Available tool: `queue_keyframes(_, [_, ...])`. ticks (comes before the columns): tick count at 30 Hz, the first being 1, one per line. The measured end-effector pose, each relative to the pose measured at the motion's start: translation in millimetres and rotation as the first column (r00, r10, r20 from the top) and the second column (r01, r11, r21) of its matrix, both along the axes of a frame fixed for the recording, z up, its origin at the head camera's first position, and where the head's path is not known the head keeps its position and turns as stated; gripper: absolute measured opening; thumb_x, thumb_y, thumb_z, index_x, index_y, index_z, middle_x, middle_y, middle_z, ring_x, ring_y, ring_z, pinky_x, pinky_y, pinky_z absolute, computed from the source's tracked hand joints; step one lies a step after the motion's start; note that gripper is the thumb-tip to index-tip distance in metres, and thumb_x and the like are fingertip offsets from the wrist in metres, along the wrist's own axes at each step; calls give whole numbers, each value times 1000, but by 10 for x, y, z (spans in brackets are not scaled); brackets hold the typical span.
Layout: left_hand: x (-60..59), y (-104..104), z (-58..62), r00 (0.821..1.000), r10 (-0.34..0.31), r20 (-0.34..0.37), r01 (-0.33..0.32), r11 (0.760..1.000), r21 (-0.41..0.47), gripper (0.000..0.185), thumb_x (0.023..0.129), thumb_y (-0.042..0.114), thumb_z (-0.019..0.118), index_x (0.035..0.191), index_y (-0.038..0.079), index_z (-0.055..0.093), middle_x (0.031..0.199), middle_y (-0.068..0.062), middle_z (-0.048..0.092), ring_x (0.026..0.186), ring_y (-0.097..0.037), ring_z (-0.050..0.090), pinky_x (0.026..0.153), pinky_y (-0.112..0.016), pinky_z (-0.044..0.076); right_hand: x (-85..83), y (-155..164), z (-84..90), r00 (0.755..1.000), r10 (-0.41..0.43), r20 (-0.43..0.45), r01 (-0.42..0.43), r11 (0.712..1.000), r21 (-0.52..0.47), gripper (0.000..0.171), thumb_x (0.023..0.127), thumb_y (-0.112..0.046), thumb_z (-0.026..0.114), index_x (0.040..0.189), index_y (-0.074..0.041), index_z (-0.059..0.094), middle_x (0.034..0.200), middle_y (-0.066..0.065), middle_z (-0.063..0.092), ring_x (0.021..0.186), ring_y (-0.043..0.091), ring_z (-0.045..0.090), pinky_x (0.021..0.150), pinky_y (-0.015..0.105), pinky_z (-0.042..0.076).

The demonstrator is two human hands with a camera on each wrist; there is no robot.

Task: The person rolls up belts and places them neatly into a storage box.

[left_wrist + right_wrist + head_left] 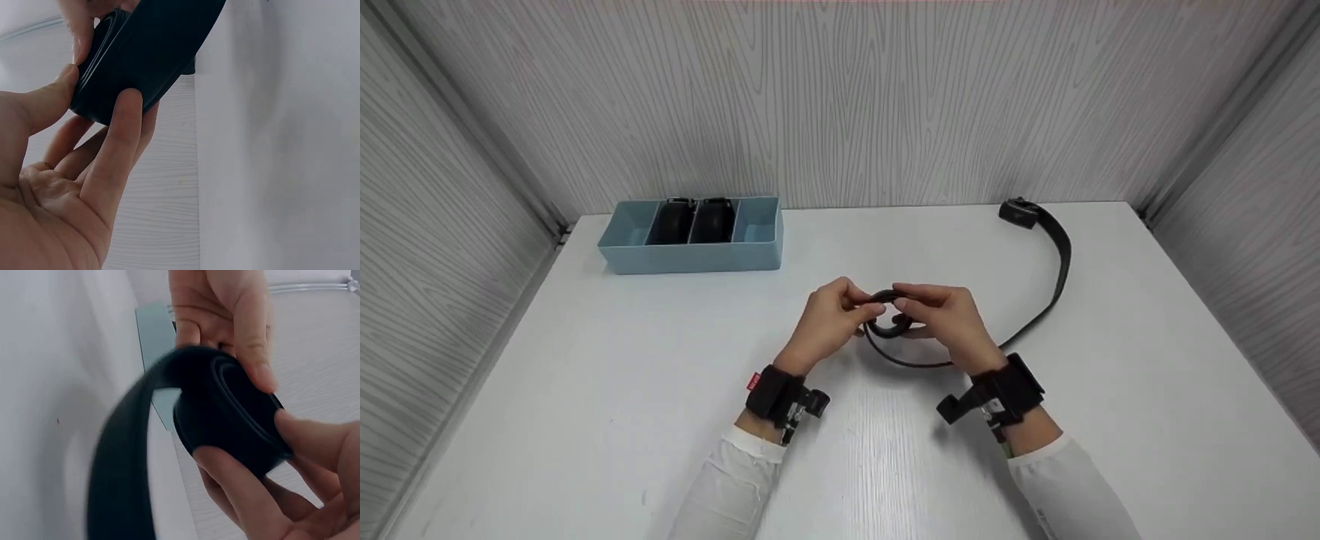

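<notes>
A black belt is partly wound into a coil (890,333) above the middle of the table. My left hand (831,319) pinches the coil's left side between thumb and fingers. On its right side, my right hand (949,319) grips it the same way. The belt's loose length (1063,262) loops below the coil, passes behind the right wrist and curves up to a buckle (1018,213) near the back edge. In the left wrist view the band (146,62) shows its broad outer face. The right wrist view shows the coil's wound layers (236,405) edge-on.
At the back left stands a light blue divided box (694,259). Two of its compartments hold black rolled belts (712,221). Wood-grain panels (847,105) close in the white table (585,390) at the back and both sides.
</notes>
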State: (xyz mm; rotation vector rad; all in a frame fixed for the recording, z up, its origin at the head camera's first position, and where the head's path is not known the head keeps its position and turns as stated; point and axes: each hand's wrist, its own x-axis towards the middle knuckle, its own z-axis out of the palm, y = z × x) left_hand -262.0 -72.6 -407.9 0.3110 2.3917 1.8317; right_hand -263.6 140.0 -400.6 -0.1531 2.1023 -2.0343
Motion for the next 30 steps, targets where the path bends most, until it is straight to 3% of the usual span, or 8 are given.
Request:
queue_keyframes(5, [0,9,-2,1000,17,-11,-16,999,31,21,96,15,77,102,1,62,95,-12,73,88,-19,74,74,-31,63,6,-1,-2,997,-70,30,72,994,-79,40,98,-11,74,136,0,66,124,16,70,97,22,72,83,40,63])
queue_keyframes(10, [6,-22,32,999,0,-36,0,1000,-9,17,97,13,76,98,3,62,91,-10,73,83,-18,72,70,-29,61,-12,21,5,999,-26,42,29,997,-74,44,98,-11,75,138,3,64,125,17,71,97,22,73,85,41,63])
queue_keyframes(14, [15,-70,68,998,-45,-43,41,995,-88,15,97,12,75,94,4,63,85,-6,72,72,-15,66,64,-26,53,-16,48,27,998,51,29,-51,999,13,42,96,-13,76,135,2,67,124,16,72,100,25,73,84,41,63])
queue_keyframes(17, [20,-99,79,992,-118,-45,109,980,-165,14,97,12,75,93,5,64,82,-5,72,69,-13,61,61,-25,47,-11,59,35,991,129,22,-131,985,116,41,96,-15,76,134,0,68,124,14,73,101,25,73,80,38,64])
queue_keyframes(20, [23,-105,78,987,-157,-41,145,966,-213,13,98,14,74,95,5,65,84,-4,72,69,-12,60,60,-25,45,-4,55,31,985,171,23,-172,972,158,40,97,-15,75,133,0,69,123,17,73,100,26,73,77,37,64])
queue_keyframes(26, [21,-54,56,998,-62,-20,58,989,-139,16,99,18,74,102,5,64,93,-5,73,80,-23,68,66,-27,53,4,17,11,997,76,12,-77,995,71,38,98,-13,75,133,-1,69,124,19,71,98,24,73,79,38,64])
queue_keyframes(30, [4,-18,30,999,-16,-30,14,998,-67,18,100,18,73,107,4,63,100,-8,76,88,-21,71,71,-29,58,-4,-7,-20,1000,-11,24,11,1000,-25,41,98,-13,74,136,0,66,123,18,71,98,24,73,83,40,64])
